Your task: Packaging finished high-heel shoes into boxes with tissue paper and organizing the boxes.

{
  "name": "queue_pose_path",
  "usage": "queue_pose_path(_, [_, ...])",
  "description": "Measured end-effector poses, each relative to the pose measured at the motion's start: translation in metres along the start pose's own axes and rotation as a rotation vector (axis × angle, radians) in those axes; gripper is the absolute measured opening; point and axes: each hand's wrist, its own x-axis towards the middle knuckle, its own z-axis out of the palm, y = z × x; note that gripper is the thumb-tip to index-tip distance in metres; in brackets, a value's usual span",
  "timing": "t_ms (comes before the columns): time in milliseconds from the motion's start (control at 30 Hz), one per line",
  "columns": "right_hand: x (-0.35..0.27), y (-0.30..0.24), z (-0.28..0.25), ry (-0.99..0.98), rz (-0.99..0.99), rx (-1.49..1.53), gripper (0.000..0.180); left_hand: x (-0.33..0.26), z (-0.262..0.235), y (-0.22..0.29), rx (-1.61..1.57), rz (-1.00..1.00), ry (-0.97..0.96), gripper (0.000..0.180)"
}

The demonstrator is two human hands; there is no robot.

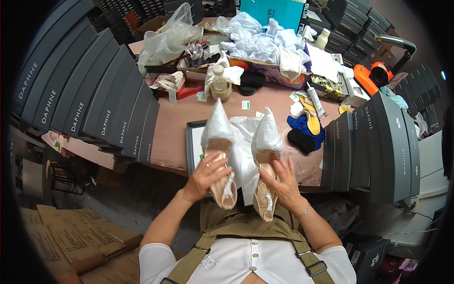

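My left hand (207, 177) is closed round a beige shoe (228, 193), its pointed toe wrapped in thin white material and turned away from me. A matching beige shoe (263, 201), wrapped the same way, is in my right hand (282, 184), with the thumb across its opening and the fingers along its side. Both heel ends point towards my body, and white stuffing shows inside each. The shoes are side by side and apart, above white tissue paper (243, 130). Beneath the paper lies an open dark grey shoebox part (190, 142), largely hidden.
Rows of dark grey shoeboxes stand on the left (90, 94) and right (378, 142) of the pink table (170, 113). A carton of crumpled white paper (265, 45), a bottle (219, 78), a tube (316, 100), blue cloth (298, 124) and an orange tool (366, 78) lie beyond.
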Motion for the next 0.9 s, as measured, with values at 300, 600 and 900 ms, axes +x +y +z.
queue_pose_path(300, [-0.020,-0.010,-0.006,0.054,-0.093,0.075,0.049,-0.022,0.025,0.051,-0.090,0.096,0.022,0.034])
queue_pose_path(600, [-0.028,-0.016,0.000,0.080,-0.103,-0.012,0.051,-0.034,0.042,0.057,-0.119,-0.025,0.041,0.033])
queue_pose_path(900, [0.025,-0.021,-0.073,-0.230,0.019,0.464,0.025,0.026,-0.039,0.079,-0.556,-0.423,-0.169,0.028])
